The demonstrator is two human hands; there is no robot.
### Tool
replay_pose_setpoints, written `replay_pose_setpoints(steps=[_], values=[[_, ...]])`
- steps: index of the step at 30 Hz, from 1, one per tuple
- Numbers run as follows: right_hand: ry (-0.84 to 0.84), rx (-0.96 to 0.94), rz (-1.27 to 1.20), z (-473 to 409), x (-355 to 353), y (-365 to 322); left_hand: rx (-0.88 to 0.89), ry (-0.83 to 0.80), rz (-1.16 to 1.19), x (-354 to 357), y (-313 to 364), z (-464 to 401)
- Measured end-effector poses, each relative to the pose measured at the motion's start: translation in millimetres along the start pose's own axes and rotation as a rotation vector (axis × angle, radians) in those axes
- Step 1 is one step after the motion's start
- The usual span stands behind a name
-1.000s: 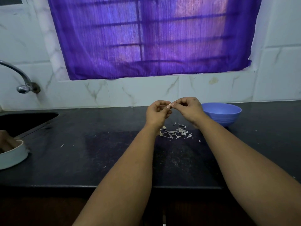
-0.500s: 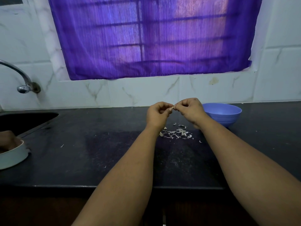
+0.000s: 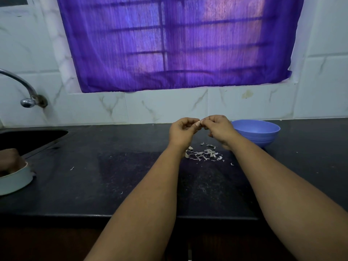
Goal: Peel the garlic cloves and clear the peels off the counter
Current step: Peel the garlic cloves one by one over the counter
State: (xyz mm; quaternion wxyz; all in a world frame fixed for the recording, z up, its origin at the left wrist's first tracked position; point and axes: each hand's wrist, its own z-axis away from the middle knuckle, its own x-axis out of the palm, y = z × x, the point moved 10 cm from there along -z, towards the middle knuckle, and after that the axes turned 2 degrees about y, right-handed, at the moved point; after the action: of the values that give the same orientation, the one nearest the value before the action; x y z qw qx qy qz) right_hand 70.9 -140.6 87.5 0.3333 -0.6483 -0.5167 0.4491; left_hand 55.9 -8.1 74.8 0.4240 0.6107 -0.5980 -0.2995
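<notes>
Together, the left hand [image 3: 182,131] and right hand [image 3: 219,129] pinch one garlic clove [image 3: 198,124], each grip curled tight.

Your obstacles: blue bowl [image 3: 256,131] right, peel pile [image 3: 204,154] centre, white dish [image 3: 16,180] left; bare counter [image 3: 94,178] between.

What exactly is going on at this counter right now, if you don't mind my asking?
A person is peeling garlic over a black counter. The left hand and right hand meet in the air, both pinching a small pale garlic clove between their fingertips. A scatter of peels lies on the counter below, not yet cleared. A blue bowl stands just right of the hands.
</notes>
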Motion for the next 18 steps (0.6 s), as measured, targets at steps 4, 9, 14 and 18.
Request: replay_pose_setpoints(steps=[4,9,14,18], values=[[-0.079,0.100,-0.073,4.8,10.9,3.1,-0.025,-0.002,0.026,-1.2,-2.5,-0.7],[-0.010,0.018,-0.076,0.4,1.2,-1.1,-0.083,0.011,0.046,-2.3,-6.2,-2.0],[0.096,-0.185,-0.031,-0.1,-15.3,-12.4,-0.134,0.007,0.131,-0.2,-8.4,-1.0],[0.005,-0.228,-0.031,1.7,-5.8,-17.1,-0.212,0.004,0.234,1.4,-13.2,0.9]])
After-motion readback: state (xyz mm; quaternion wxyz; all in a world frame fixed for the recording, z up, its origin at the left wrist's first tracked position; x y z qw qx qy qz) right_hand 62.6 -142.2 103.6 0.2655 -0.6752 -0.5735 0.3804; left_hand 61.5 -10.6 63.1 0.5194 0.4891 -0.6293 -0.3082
